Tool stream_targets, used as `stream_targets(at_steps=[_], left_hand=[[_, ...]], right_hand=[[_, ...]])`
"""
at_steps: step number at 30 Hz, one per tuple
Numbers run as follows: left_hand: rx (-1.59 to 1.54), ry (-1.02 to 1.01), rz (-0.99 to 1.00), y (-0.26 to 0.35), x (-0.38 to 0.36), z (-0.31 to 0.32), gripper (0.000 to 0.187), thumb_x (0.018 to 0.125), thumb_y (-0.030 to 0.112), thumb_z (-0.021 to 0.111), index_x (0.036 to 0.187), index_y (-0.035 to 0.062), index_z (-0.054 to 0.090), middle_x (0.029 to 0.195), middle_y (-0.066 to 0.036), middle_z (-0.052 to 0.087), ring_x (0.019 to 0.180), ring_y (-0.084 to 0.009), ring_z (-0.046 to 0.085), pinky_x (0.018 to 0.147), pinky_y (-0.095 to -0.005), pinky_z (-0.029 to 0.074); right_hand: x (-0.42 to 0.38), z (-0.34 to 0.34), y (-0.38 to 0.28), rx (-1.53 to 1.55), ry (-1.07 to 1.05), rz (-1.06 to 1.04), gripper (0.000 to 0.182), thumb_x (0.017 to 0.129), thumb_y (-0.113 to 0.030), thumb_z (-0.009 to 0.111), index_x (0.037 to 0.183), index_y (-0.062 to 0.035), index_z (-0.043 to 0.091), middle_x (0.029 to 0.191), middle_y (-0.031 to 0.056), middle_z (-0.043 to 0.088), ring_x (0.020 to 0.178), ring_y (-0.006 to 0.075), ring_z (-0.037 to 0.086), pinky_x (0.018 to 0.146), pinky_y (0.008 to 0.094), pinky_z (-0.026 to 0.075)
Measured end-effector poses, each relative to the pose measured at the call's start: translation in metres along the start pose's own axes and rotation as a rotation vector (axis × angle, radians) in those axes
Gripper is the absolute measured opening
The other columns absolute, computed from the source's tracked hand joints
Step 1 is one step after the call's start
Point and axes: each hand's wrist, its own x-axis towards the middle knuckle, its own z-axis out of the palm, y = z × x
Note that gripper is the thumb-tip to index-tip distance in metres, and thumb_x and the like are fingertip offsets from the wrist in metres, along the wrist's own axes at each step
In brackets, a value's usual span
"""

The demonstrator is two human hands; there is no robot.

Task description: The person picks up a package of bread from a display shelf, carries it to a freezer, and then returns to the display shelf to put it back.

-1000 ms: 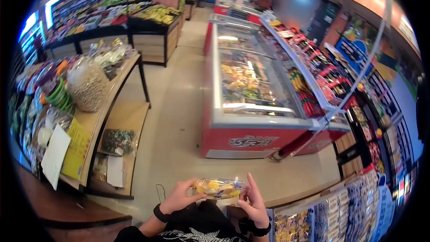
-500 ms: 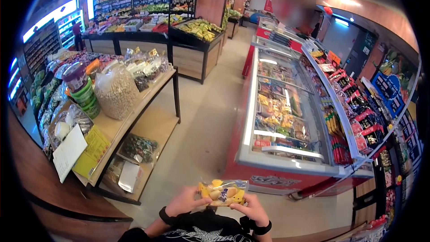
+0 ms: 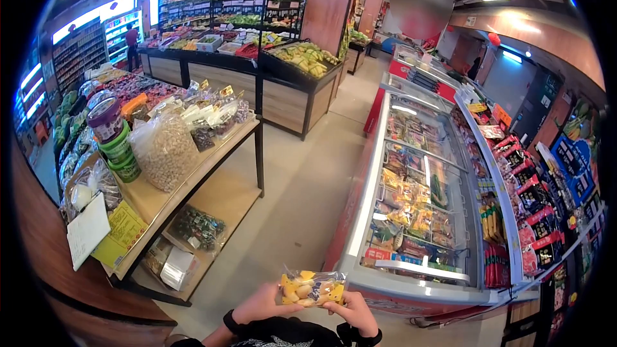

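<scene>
Low in the head view, a clear and yellow plastic packet of pale, bread-like pieces (image 3: 313, 288) is held up in front of my chest. My left hand (image 3: 265, 305) is closed on its left end, thumb along the lower edge. At the right end, my right hand (image 3: 355, 313) pinches the packet between thumb and fingers. Dark printing shows on the middle of the wrapper. The exact kind of food inside is hard to make out. Both wrists wear dark bands.
A glass-topped chest freezer (image 3: 411, 218) of packaged food stands ahead right, beside a sloped rack of packets (image 3: 527, 199). At left, a wooden table (image 3: 215, 151) bears a big bag of nuts (image 3: 164, 154) and stacked tubs (image 3: 117, 141). A produce stand (image 3: 289, 99) lies farther back; an aisle floor (image 3: 289, 218) runs between.
The camera view has tilted and shifted, so the freezer and table sit lower in view. Both hands still hold the packet, now slightly lower and further left in the frame.
</scene>
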Motion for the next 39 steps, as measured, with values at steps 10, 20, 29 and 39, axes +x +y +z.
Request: stream_targets(at_steps=[10, 20, 29, 39], left_hand=[[-0.007, -0.102, -0.014, -0.026, 0.096, -0.076, 0.055, 0.078, 0.033, 0.075, 0.115, -0.0022, 0.056, 0.104, -0.013, 0.065, 0.094, -0.0167, 0.06, 0.085, -0.0303, 0.046], [0.036, -0.157, -0.127, -0.017, 0.169, -0.197, 0.047, 0.081, 0.03, 0.072, 0.11, -0.0039, 0.059, 0.1, -0.013, 0.066, 0.094, -0.0187, 0.062, 0.086, -0.0307, 0.047], [0.066, -0.015, -0.141, -0.024, 0.2, -0.251, 0.035, 0.083, 0.026, 0.069, 0.099, -0.004, 0.063, 0.081, -0.007, 0.067, 0.068, -0.0123, 0.063, 0.069, -0.0272, 0.049], [0.203, -0.002, 0.088, -0.035, 0.287, -0.264, 0.034, 0.079, 0.028, 0.072, 0.093, -0.0024, 0.066, 0.069, -0.012, 0.066, 0.067, -0.0192, 0.064, 0.064, -0.0294, 0.047]], right_hand=[[0.099, -0.01, -0.018, -0.091, 0.071, -0.038, 0.038, 0.077, -0.026, 0.075, 0.103, -0.0002, 0.064, 0.087, 0.0083, 0.068, 0.079, 0.0143, 0.062, 0.073, 0.0282, 0.048], [0.223, 0.004, -0.055, -0.145, 0.123, -0.127, 0.041, 0.076, -0.038, 0.072, 0.1, -0.0054, 0.066, 0.077, 0.0164, 0.062, 0.071, 0.0304, 0.06, 0.068, 0.0345, 0.048], [0.294, 0.013, -0.07, -0.248, 0.065, -0.104, 0.031, 0.08, -0.027, 0.073, 0.084, 0.003, 0.064, 0.063, 0.0073, 0.059, 0.051, 0.0141, 0.061, 0.046, 0.0253, 0.047], [0.356, -0.035, -0.065, -0.092, 0.137, -0.098, 0.036, 0.082, -0.035, 0.068, 0.094, -0.0007, 0.064, 0.073, 0.017, 0.061, 0.064, 0.0315, 0.057, 0.063, 0.0351, 0.046]])
